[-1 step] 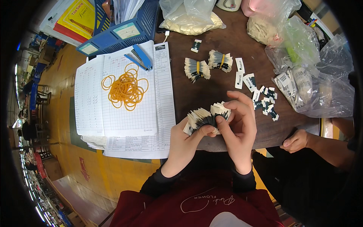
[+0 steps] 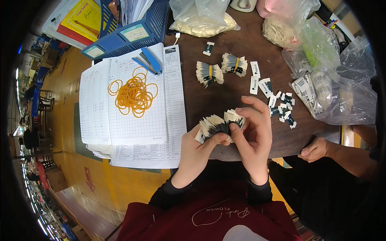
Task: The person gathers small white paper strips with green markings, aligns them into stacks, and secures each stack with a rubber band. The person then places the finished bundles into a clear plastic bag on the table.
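left hand (image 2: 195, 150) pinches the near side of the label stack (image 2: 211, 125), thumb pressed flat; its other fingers are mostly hidden, can't tell how they sit. stack is raised in front of the person at the table's near edge, fanned at its left end, no band visible on it. likely risk: left thumb eases, fanned labels slip out, maybe to the floor (image 2: 100, 180). right hand (image 2: 255, 138) grips the other end between thumb and curled fingers; an uneven squeeze could skew the stack. right knuckles swinging out could nudge the loose labels (image 2: 254, 85).

surface, left to right: open notebook (image 2: 94, 116), rubber bands (image 2: 134, 96) heaped on it, blue stapler (image 2: 150, 60), blue basket (image 2: 159, 20) behind, dark table (image 2: 297, 132) with two banded bundles (image 2: 205, 70), then clear plastic bags (image 2: 345, 100). room: yellow floor and cluttered workspace left, another person's arm (image 2: 345, 156) right.
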`<state>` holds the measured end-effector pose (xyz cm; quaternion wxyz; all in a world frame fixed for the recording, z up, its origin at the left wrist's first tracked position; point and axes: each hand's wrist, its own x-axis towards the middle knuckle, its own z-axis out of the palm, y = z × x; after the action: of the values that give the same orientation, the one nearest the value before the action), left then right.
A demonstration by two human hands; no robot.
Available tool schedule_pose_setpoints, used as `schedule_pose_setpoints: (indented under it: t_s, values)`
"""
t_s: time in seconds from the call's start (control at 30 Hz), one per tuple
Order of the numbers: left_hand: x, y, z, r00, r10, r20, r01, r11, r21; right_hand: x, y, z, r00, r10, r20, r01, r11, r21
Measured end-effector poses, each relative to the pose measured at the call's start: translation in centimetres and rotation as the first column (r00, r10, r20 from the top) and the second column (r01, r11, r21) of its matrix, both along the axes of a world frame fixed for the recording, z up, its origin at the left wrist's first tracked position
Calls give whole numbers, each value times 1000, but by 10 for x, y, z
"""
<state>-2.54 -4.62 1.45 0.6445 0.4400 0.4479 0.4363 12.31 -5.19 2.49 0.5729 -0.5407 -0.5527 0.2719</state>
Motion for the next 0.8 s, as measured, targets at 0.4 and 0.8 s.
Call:
schedule_pose_setpoints:
  t_s: [0.4, 0.8]
  values:
    - [-3, 5, 2, 998, -56, -36, 56, 998, 14, 5, 4, -4, 994, 28, 102, -33, 998, 51]
    - [-7, 6, 1, 990, -114, -80, 116, 993, 16, 1, -1, 0, 999, 12, -50, -16, 996, -86]
